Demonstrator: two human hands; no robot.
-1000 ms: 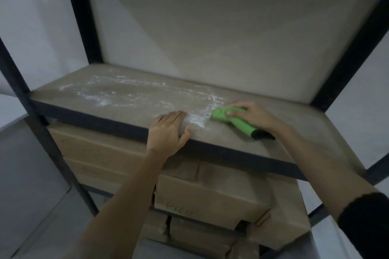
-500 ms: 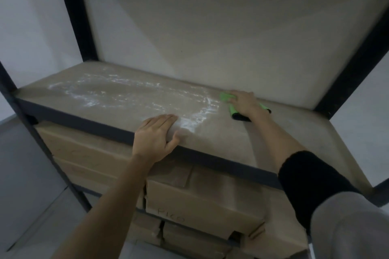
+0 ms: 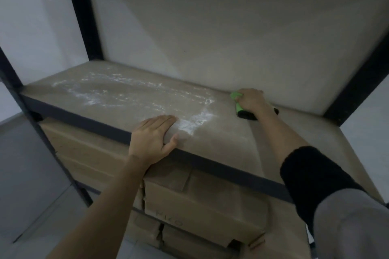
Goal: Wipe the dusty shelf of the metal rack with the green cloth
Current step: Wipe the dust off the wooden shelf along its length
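Since a second earlier, the right hand [image 3: 251, 101] had carried the green cloth [image 3: 236, 99] away from the front of the shelf [image 3: 221, 139] to its back edge, right of centre in the frame, where the board met the pale back panel [image 3: 210, 27]. There the hand was closed down over the cloth, fingers curled on top of it, with only a strip of green showing at its left side and a dark end poking out below the wrist. The left hand [image 3: 152, 140] had stayed on the front edge of the shelf, at centre frame, lying flat and spread with the fingers on the board and the thumb along the dark metal rim; it held nothing. White dust [image 3: 130, 94] lay streaked across the left and middle of the shelf, reaching to just beside the left fingertips [image 3: 170, 119], while the board to the right of it looked bare. Black uprights [image 3: 82, 12] of the rack stood at upper left and far right. Cardboard boxes [image 3: 200, 195] were stacked on the level beneath the shelf, lower centre.
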